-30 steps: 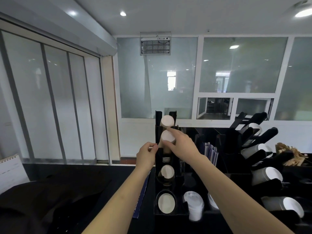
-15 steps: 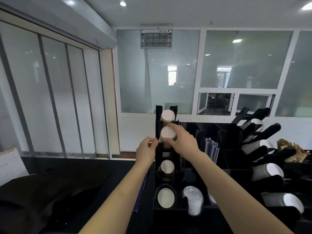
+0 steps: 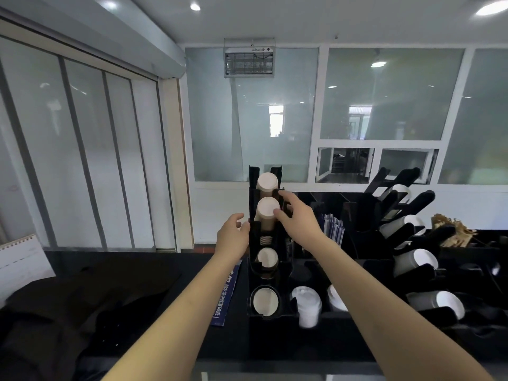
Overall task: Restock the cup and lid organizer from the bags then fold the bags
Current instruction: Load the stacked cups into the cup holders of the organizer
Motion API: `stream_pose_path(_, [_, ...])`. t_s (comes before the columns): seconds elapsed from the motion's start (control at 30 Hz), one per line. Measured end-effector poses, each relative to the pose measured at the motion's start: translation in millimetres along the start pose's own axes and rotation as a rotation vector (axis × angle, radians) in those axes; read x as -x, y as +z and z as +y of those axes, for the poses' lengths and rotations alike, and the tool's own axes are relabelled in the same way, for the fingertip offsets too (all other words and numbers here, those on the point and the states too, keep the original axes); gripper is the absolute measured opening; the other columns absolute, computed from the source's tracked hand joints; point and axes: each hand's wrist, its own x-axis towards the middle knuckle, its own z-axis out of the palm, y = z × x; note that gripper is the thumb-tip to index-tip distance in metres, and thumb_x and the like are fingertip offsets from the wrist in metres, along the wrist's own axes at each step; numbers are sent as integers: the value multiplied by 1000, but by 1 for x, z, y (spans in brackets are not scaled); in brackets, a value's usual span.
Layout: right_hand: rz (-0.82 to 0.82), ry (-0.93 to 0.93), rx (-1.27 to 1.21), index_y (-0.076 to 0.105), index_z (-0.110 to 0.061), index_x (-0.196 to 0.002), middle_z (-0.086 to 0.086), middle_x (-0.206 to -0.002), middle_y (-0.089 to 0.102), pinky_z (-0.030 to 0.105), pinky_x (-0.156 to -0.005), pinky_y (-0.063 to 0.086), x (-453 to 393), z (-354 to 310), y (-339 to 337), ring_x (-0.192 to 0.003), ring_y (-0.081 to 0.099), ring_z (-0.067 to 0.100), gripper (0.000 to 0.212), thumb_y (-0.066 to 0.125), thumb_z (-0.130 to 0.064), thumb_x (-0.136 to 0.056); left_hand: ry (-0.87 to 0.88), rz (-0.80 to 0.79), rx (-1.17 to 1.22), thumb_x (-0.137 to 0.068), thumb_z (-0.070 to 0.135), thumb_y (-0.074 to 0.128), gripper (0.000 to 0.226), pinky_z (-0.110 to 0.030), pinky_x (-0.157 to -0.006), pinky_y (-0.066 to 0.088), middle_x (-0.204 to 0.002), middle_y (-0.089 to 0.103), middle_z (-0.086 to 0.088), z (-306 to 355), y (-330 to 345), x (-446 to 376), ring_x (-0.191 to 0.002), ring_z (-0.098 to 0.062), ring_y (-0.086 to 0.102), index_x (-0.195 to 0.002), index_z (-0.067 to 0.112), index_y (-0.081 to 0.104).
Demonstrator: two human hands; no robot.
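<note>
Head view, both arms reaching far toward the black cup and lid organizer [image 3: 254,240] on the dark counter [image 3: 170,270].

Right hand [image 3: 298,220]: fingers loosely spread and only lightly bent; I see the fingertips [image 3: 277,213] touching the right edge of the white base of the second cup stack [image 3: 266,209], with the upper fingers against the organizer's right upright. I cannot tell whether the thumb closes round the stack, so I read this as contact, not a firm grip.

Left hand [image 3: 232,236]: relaxed and partly open, fingers gently curved, lying against the left wall of the organizer just below that stack; it holds nothing that I can see.

Task items: the organizer column carries four tilted tiers. The top cup stack [image 3: 267,181] sits just above the touched one; a third cup stack [image 3: 267,257] and a fourth cup stack [image 3: 264,300] lie nearer. White lids [image 3: 306,301] stand in the compartment just right of the lowest tier.

Edges and room: left of the organizer the counter holds a dark crumpled bag [image 3: 82,298] and a blue printed strip [image 3: 225,295] just beside the base. Right, a second rack of grey cup stacks [image 3: 423,258] stands well apart from the hands.
</note>
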Motion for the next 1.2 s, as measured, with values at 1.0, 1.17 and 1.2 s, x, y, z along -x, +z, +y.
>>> stream_pose_path(1.0, [303,528,-60,72,-26,-105,-21,-101,73,21,-82,56,441,239,-161,-99,69,4,20,64,-10,-99,-295,-514,116,-103,21,52,12,-36,-81,59,-98,69,4,-80,298,386,-87,-14,69,-101,30,59])
stream_pose_path(1.17, [201,677,-43,73,-27,-105,-18,-102,74,26,-84,56,502,308,-209,-94,67,-1,15,65,-16,-100,-377,-540,-37,-100,25,58,6,-30,-81,51,-108,65,-2,-96,362,443,-94,-16,63,-106,24,56])
stream_pose_path(1.2, [180,704,-44,72,-29,-105,-18,-102,74,26,-82,54,510,319,-217,-93,67,-2,15,64,-18,-100,-393,-531,-47,-100,27,60,10,-29,-80,49,-111,62,-4,-97,372,450,-94,-16,63,-108,25,55])
